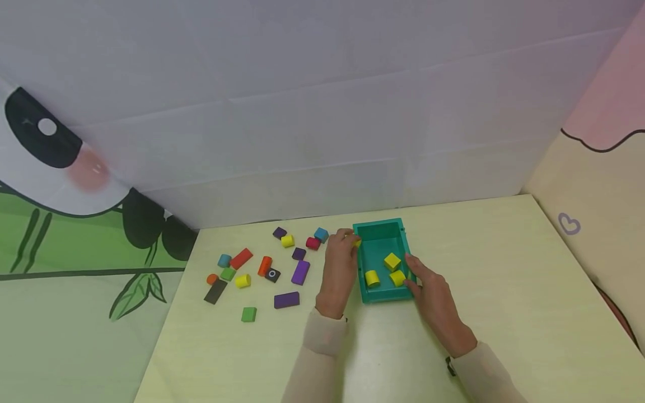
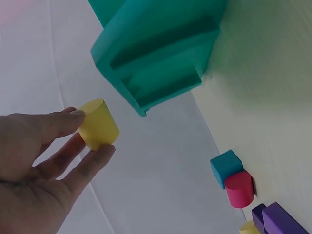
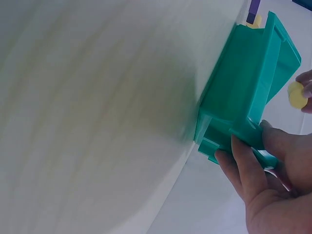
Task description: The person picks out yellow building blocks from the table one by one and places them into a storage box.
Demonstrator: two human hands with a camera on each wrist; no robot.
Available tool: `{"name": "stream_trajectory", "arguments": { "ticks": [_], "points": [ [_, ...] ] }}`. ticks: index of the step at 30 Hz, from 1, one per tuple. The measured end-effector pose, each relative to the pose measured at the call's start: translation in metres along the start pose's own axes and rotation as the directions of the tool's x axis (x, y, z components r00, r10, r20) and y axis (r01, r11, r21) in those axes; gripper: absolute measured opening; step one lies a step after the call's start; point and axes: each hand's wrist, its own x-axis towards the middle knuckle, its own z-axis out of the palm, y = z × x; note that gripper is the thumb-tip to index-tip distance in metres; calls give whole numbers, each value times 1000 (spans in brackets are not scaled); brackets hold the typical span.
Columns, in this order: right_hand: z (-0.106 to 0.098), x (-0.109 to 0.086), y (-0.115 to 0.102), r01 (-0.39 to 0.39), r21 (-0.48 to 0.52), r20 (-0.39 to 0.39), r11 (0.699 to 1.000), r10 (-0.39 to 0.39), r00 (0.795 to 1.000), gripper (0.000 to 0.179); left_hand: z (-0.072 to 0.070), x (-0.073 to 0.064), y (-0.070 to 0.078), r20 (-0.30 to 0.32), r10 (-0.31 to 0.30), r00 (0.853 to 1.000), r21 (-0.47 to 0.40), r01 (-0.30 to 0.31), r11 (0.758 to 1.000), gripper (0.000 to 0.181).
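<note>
Gently grip the yellow cylinder (image 2: 99,125), presumably light, rigid and smooth, by its curved side, as now pinched between thumb and fingertips of the left hand (image 1: 340,271) beside the teal tray (image 1: 385,243), clasping the tray's right wall with the partly curled right hand (image 1: 439,301).

Place: child's play corner, by its look; home, nursery or studio, cannot tell. Table (image 1: 504,291), pale wood-toned top. Beyond far edge: creased white backdrop (image 1: 327,123). Beyond left edge: cartoon animal print (image 1: 96,240), with eye (image 1: 30,137), pink cheek (image 1: 88,172) and green leaves (image 1: 137,290). Beyond right edge: pink-and-cream panel (image 1: 599,184), purple heart (image 1: 569,224). Towards far left corner: small coloured blocks (image 1: 264,266).
</note>
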Motion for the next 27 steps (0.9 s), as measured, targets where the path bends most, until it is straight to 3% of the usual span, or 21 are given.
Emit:
{"name": "stream_trajectory", "arguments": {
  "ticks": [10, 21, 27],
  "points": [
    [0, 0, 1, -1, 12, 4, 1000, 1, 1000, 68, 12, 1, 12, 98, 104, 990, 38, -108, 993, 19],
    [1, 0, 2, 20, 6, -6, 1000, -20, 1000, 68, 24, 2, 17, 192, 90, 977, 70, -106, 992, 21],
    [1, 0, 2, 14, 8, -6, 1000, -14, 1000, 68, 28, 3, 19, 250, 96, 963, 156, -138, 978, 22]
  ]
}}
